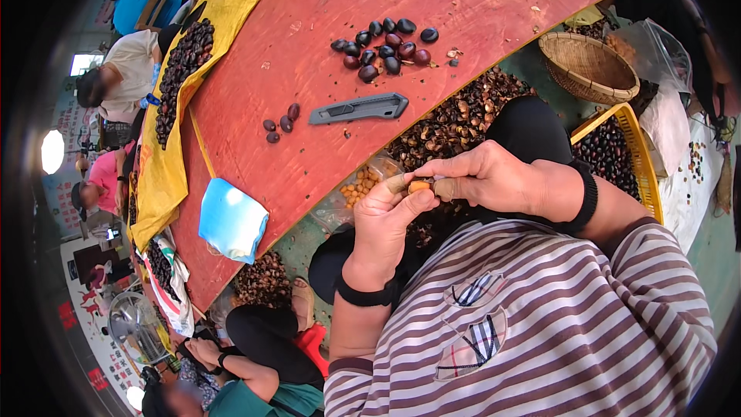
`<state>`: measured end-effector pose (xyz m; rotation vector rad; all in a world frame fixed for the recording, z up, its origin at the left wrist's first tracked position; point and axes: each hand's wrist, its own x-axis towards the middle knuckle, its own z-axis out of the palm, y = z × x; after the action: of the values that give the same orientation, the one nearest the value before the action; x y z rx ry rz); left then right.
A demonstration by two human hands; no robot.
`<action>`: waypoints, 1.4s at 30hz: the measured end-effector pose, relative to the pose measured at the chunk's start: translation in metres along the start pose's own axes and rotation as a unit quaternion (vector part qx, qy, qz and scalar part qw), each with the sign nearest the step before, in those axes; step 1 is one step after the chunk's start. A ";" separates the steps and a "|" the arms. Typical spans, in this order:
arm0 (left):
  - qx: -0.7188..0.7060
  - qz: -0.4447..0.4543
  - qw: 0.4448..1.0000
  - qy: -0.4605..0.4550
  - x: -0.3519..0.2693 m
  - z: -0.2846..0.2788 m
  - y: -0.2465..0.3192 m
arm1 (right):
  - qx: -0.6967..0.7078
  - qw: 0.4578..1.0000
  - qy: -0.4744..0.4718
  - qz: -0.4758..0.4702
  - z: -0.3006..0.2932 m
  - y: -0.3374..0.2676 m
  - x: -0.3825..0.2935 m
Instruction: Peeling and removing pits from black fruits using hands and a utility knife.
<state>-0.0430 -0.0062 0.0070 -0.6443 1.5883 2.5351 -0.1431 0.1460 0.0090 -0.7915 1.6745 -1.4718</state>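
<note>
Above my lap, my left hand pinches a nut with an orange-yellow kernel showing between dark pieces of shell. My right hand meets it from the other side, its thumb and forefinger gripping the dark shell edge. Whether a small blade is between those fingers cannot be seen. Some fingertips look covered or stained. On the red table a grey utility knife lies apart from both hands. Beyond it sits a loose group of glossy dark nuts, with several smaller ones to its left.
Beneath my hands are a clear bag of peeled kernels and a heap of empty shells. To the right stand a yellow crate of nuts and a woven basket. A blue-white object rests at the table edge; people sit left.
</note>
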 end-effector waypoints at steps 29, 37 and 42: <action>0.121 -0.174 0.969 -0.127 -0.004 -0.014 0.031 | -0.096 0.982 -0.157 0.033 -0.005 -0.017 0.009; 0.164 -0.197 0.959 -0.119 -0.005 -0.014 0.028 | -0.126 0.984 -0.123 -0.007 0.004 -0.020 0.018; 0.212 -0.118 0.963 -0.121 -0.006 -0.019 0.031 | -0.173 0.983 -0.052 -0.041 0.008 -0.017 0.026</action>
<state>-0.0409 -0.0360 0.0284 -0.4227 1.7601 1.9325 -0.1504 0.1175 0.0220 -1.1174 1.8603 -1.1839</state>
